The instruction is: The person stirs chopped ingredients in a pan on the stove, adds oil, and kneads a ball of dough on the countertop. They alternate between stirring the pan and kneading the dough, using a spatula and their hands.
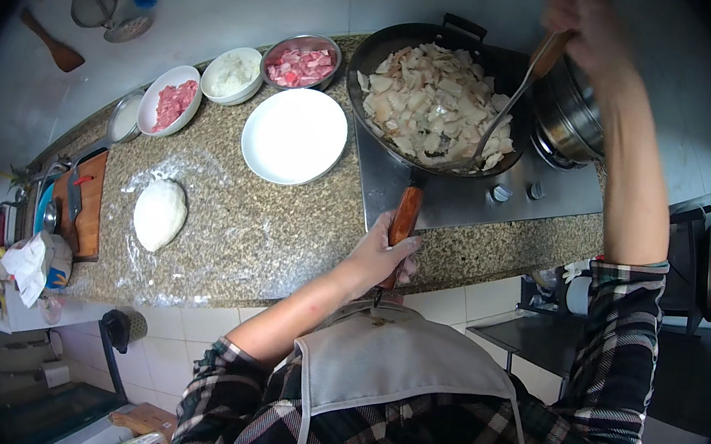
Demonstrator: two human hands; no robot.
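A black wok (358,107) sits over the stove, filled with thin pale slices of fatty meat (438,103). My left hand (381,254) grips the wok's reddish wooden handle (406,214) and looks dusted with flour. Up at the right, my right hand (591,32), blurred, holds the wooden handle of a metal spatula (506,108). The spatula's blade rests low in the wok, partly hidden under the slices at the near right side.
Left of the wok stand a white plate (294,137), a steel bowl of raw meat (301,64), a white bowl (234,76) and a minced-meat bowl (170,101). Dough (160,214) lies on the floured granite counter (251,210). A steel pot (564,121) stands right of the wok.
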